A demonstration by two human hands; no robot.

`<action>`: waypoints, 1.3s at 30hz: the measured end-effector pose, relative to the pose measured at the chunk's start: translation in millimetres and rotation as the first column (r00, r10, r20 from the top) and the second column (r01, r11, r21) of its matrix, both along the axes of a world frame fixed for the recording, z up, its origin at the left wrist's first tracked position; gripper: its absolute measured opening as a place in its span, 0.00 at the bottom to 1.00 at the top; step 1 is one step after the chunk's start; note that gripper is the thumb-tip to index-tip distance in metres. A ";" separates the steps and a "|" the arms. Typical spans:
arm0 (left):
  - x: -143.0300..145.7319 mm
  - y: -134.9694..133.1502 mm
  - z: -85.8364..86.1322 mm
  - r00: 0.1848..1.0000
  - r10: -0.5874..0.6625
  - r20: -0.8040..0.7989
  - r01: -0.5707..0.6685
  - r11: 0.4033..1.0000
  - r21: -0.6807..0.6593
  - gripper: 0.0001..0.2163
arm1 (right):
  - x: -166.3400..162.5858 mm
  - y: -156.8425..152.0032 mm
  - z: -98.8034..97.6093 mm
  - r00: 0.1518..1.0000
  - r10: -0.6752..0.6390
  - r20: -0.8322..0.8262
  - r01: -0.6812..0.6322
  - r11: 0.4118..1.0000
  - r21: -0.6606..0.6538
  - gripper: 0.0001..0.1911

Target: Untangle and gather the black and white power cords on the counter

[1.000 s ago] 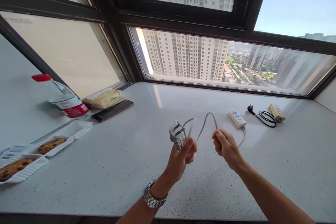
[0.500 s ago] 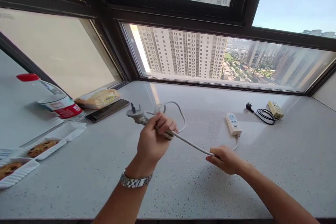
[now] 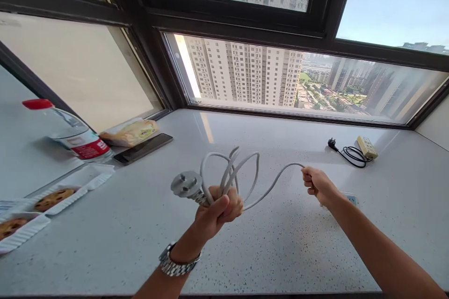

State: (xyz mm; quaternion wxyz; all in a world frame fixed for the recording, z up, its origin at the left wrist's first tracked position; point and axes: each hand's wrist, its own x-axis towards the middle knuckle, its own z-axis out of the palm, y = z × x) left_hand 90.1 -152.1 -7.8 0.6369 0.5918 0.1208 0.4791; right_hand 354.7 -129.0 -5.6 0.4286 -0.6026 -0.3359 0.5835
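My left hand (image 3: 220, 210), with a metal watch (image 3: 178, 261) on its wrist, is closed around looped grey cable just behind a three-pin plug (image 3: 186, 183). The loops of the power cable (image 3: 228, 173) stand up above my fist, and the plug's pins face toward me. From there the cable runs in a curve to the right, where my right hand (image 3: 317, 184) grips it between thumb and fingers. Behind my right forearm shows part of a white power strip (image 3: 351, 198); the rest of it is hidden.
A black-corded power strip (image 3: 366, 147) lies at the far right. On the left are a red-capped bottle (image 3: 87, 142), a phone (image 3: 143, 148), a yellowish packet (image 3: 131, 133) and white trays (image 3: 93, 178) with cookies (image 3: 56, 199). Windows border the speckled counter (image 3: 273, 257).
The cable is now gathered into upright loops in my left hand, and the plug has turned toward me. My right hand has moved up and right along with the cable; the white strip has shifted right.
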 end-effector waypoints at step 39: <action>129.1 9.0 -36.2 0.748 0.545 -0.380 -0.229 0.749 0.622 0.10 | 132.8 -31.0 -6.3 0.964 -0.224 -0.141 0.256 0.921 0.295 0.06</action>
